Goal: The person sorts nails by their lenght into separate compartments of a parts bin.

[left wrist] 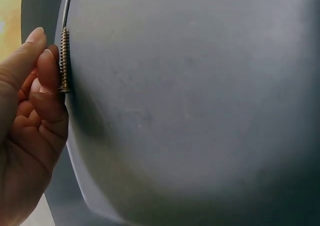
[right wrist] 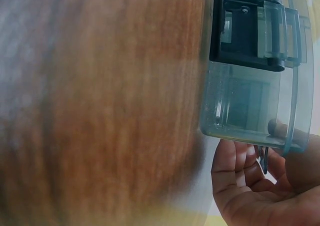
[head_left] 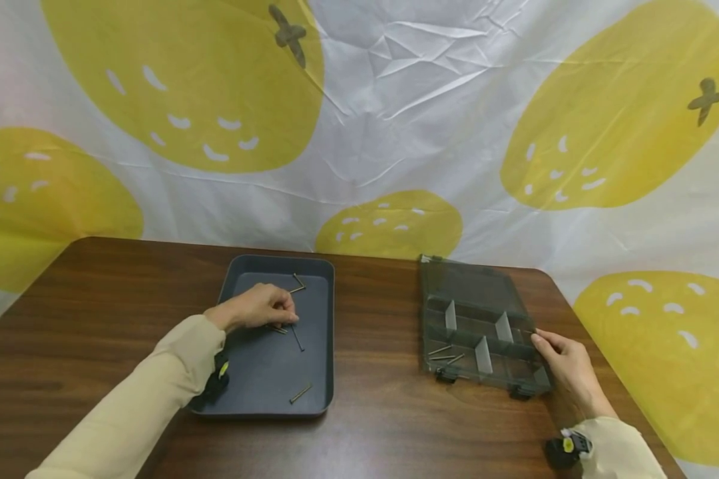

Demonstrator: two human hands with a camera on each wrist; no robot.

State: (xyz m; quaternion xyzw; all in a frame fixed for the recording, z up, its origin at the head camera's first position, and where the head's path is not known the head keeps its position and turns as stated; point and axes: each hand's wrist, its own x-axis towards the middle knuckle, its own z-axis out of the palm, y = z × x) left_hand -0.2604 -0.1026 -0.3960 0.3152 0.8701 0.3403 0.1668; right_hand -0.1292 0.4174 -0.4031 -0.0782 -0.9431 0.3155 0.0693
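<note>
My left hand (head_left: 257,307) reaches over a dark grey tray (head_left: 263,382), fingers curled and thumb near the index finger. Its fingertips are right at a brass threaded screw (left wrist: 64,60) in the left wrist view; I cannot tell whether they pinch it. A darker screw (head_left: 298,338) slants just below the fingertips. My right hand (head_left: 569,366) grips the right side of a translucent grey compartment box (right wrist: 240,100), thumb over the wall and fingers outside. The box's lid (head_left: 473,286) is raised at the back. Several screws (head_left: 441,357) lie in the front left compartment.
Loose screws lie in the tray, one (head_left: 300,394) near its front right and others (head_left: 298,289) toward the back. Pale dividers (head_left: 482,356) split the box. Black latches (head_left: 446,375) line its front. A patterned curtain (head_left: 359,153) hangs behind the wooden table (head_left: 377,399).
</note>
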